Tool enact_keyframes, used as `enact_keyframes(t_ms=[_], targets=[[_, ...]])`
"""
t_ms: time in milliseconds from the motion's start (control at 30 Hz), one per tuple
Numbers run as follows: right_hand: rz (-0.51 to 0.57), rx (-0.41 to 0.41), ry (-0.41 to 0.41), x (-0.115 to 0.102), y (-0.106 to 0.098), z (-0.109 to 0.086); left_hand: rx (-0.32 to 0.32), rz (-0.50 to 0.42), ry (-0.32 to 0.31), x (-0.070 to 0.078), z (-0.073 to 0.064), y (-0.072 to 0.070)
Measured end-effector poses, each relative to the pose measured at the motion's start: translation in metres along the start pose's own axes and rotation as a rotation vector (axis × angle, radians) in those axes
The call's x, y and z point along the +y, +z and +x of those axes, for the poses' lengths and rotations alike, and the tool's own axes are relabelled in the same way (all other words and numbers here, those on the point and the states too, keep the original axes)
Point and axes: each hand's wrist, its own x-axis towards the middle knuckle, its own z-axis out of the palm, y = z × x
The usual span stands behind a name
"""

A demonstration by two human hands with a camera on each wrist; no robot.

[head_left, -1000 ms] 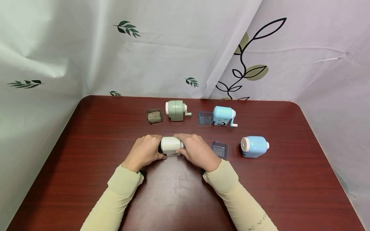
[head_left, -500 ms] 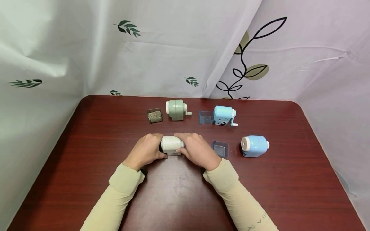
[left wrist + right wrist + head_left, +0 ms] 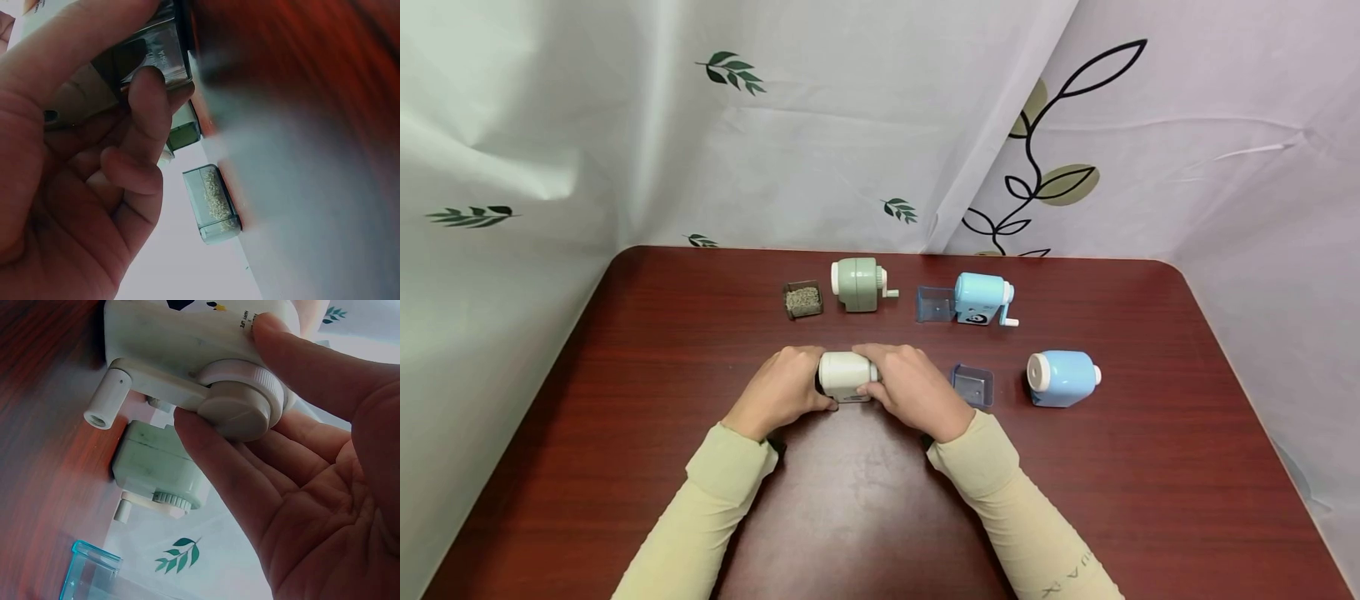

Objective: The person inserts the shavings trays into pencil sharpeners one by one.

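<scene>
A white hand-crank pencil sharpener (image 3: 842, 373) stands at mid-table between both hands. My left hand (image 3: 781, 385) grips its left end. There, in the left wrist view, thumb and fingers lie around a clear dark drawer (image 3: 164, 49); how far it sits in the body is hidden. My right hand (image 3: 912, 388) holds the other end, with the thumb on the side and the fingers behind. In the right wrist view, the crank (image 3: 165, 384) points down towards the table beside the fingers.
Behind stand a green sharpener (image 3: 857, 285), a drawer of shavings (image 3: 803, 300), and a turquoise sharpener (image 3: 979, 298) with a clear blue drawer (image 3: 935, 305) at its left. Right of my hands are another clear drawer (image 3: 973, 387) and a blue sharpener (image 3: 1067, 378).
</scene>
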Motion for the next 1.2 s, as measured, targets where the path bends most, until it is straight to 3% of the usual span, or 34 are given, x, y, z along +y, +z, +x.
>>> enact_keyframes(t_ms=[933,1067,1200], targets=[[0.031,0.009,0.013,-0.004,-0.001,-0.002,0.029,0.029,-0.048,0.003,-0.003,0.001],[0.015,0.008,0.049,-0.003,-0.008,-0.006,0.022,0.032,-0.071,0.004,-0.003,0.002],[-0.021,0.029,0.098,0.001,-0.028,-0.015,-0.007,0.0,-0.095,0.004,-0.004,0.0]])
